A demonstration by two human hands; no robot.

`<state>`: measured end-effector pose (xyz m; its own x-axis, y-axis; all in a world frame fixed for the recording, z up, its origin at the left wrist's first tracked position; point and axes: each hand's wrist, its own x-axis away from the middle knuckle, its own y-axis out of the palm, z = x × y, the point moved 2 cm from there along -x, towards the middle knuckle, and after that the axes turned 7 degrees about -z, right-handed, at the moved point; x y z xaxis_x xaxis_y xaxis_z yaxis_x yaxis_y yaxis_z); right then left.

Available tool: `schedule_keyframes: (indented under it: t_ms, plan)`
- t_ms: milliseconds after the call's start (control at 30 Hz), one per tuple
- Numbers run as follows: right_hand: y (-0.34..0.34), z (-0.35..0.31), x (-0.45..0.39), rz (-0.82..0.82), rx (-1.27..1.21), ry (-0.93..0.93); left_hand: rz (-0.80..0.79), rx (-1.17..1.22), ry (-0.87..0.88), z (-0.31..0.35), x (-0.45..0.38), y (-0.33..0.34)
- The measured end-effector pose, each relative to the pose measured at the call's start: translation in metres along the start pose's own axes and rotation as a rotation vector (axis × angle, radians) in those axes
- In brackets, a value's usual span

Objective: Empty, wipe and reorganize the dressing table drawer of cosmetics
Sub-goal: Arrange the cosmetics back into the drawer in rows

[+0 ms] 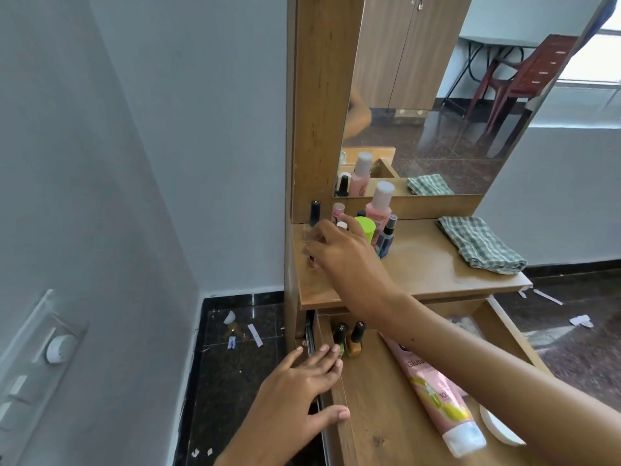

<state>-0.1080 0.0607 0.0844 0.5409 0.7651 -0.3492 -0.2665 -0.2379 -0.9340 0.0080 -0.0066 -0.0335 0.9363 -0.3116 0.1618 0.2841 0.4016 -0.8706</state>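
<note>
Right hand (339,250) blurs over a small bottle (312,262), grip unclear.

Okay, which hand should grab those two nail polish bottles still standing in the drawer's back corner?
Left, probably. The left hand rests open on the drawer's side wall, fingertips beside the two nail polish bottles. The right hand is up on the tabletop among the bottles.

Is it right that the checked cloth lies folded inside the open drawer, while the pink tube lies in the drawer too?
Not quite. The head view shows the checked cloth folded on the tabletop, not inside the drawer. The pink tube does lie in the drawer.
</note>
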Motion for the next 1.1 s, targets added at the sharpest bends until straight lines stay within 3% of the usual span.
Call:
schedule_keyframes:
  t_ms: [100,233,467,700,1100]
  plan:
    - [-0.017,0.003,0.027,0.023,-0.225,-0.048,0.021,-0.005,0.006,0.001,0.000,0.000]
    - [-0.040,0.023,0.076,-0.135,-0.402,0.082,0.045,0.006,0.004,0.003,0.003,-0.002]
    - [0.014,0.053,0.123,-0.276,-0.419,0.373,0.112,0.005,0.018,0.002,0.005,0.000]
    - [0.056,0.053,0.126,-0.257,-0.376,0.374,0.117,-0.012,0.012,0.002,0.005,0.000]
    - [0.068,0.053,0.119,-0.229,-0.250,0.332,0.116,-0.028,0.027,0.004,0.004,0.000]
